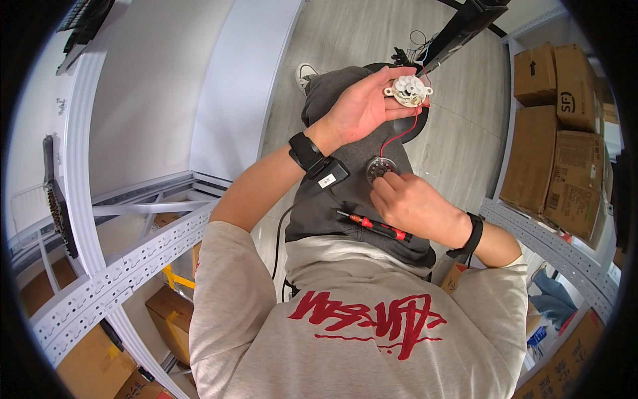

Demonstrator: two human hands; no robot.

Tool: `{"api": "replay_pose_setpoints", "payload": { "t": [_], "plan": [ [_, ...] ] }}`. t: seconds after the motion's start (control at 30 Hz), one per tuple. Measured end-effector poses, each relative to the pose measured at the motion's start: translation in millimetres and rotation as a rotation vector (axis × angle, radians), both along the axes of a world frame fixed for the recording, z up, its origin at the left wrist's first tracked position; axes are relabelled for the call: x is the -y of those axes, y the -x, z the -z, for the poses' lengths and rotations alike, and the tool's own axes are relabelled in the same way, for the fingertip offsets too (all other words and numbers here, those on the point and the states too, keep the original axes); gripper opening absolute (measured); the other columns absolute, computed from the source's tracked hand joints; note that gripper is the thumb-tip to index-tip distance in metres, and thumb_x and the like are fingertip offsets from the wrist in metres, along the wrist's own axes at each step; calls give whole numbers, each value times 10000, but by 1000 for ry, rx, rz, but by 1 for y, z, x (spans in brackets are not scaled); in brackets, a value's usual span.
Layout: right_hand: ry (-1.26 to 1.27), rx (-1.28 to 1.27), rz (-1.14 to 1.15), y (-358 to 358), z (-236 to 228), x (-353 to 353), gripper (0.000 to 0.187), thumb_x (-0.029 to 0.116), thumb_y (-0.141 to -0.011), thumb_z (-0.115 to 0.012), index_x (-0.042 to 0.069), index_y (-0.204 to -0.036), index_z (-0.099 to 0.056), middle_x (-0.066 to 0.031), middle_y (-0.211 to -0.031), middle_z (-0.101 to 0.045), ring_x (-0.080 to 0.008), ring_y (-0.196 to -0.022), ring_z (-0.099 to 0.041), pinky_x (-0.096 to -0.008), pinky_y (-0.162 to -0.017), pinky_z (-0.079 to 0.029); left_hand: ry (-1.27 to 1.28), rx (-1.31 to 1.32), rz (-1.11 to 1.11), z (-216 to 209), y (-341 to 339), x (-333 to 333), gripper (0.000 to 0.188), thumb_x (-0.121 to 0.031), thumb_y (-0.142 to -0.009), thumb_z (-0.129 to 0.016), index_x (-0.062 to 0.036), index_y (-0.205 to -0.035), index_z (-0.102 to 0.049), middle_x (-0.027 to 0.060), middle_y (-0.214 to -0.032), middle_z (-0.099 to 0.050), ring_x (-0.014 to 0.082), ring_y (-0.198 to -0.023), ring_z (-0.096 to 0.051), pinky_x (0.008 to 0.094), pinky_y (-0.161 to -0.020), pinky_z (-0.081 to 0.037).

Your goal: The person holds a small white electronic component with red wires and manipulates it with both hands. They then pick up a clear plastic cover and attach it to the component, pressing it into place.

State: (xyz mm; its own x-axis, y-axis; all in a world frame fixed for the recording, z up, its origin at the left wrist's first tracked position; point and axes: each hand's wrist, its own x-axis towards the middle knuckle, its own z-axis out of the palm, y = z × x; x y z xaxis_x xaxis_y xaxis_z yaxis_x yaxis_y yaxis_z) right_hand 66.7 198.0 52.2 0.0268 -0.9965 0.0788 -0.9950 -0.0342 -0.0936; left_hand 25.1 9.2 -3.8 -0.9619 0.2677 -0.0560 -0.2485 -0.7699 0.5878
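Observation:
My left hand (362, 106) is turned palm up with its fingers stretched out. It supports a round white plastic gear assembly (409, 90), which has several small gears on top and a mounting ear at each side. A thin red wire (402, 135) runs from this assembly down to a dark round disc-shaped part (380, 169) over my lap. My right hand (413, 207) has its fingers closed on that disc, and they hide part of it. A red and black screwdriver (375, 226) lies across my lap, just below my right hand, its tip pointing left.
Cardboard boxes (531, 156) stack on a metal shelf at the right. At the left, a metal rack (133, 266) holds more boxes. A black cable (282, 226) hangs from a black box (332, 174) at my left wrist. Beyond my knees stands a tall black object (462, 33).

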Motion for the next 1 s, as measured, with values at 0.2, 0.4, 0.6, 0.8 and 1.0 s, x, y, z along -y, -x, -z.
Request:
{"api": "replay_pose_setpoints", "payload": {
  "t": [0.2,0.4,0.6,0.8,1.0],
  "plan": [
    [4,21,18,-1,-2,-3,88,133,-689,-630,63,-667,-584,-35,-711,-505,-159,-685,-557,-265,-545,-459,-2,9,-5,-1,0,0,556,-377,-1051,-373,27,-1433,-374,256,-1378,-502,384,-1245,-544,483,-1111,-397],
    [26,30,34,-3,-5,-3,101,134,-691,-630,72,-656,-559,-41,-700,-500,-160,-657,-559,-270,-536,-457,-22,12,-9,-2,0,0,559,-376,-1051,-369,29,-1436,-370,260,-1379,-499,390,-1253,-535,488,-1119,-387],
    [296,114,188,22,-7,8,114,109,-681,-641,54,-709,-544,-46,-692,-483,-184,-656,-562,-305,-528,-480,-46,37,0,-1,-1,0,587,-412,-1046,-370,20,-1444,-365,255,-1391,-495,391,-1257,-532,485,-1120,-385],
    [447,84,403,57,-3,34,157,135,-772,-703,62,-774,-564,-79,-740,-588,-228,-597,-631,-344,-503,-490,11,63,13,2,-1,0,643,-509,-1042,-311,-29,-1467,-366,226,-1371,-533,354,-1255,-543,451,-1093,-407],
    [328,15,532,61,17,49,168,137,-762,-728,77,-897,-649,-58,-782,-641,-253,-655,-656,-367,-532,-507,35,53,-2,4,-2,1,686,-552,-1038,-265,-36,-1480,-357,219,-1360,-545,333,-1254,-549,436,-1085,-420]
  ]
}}
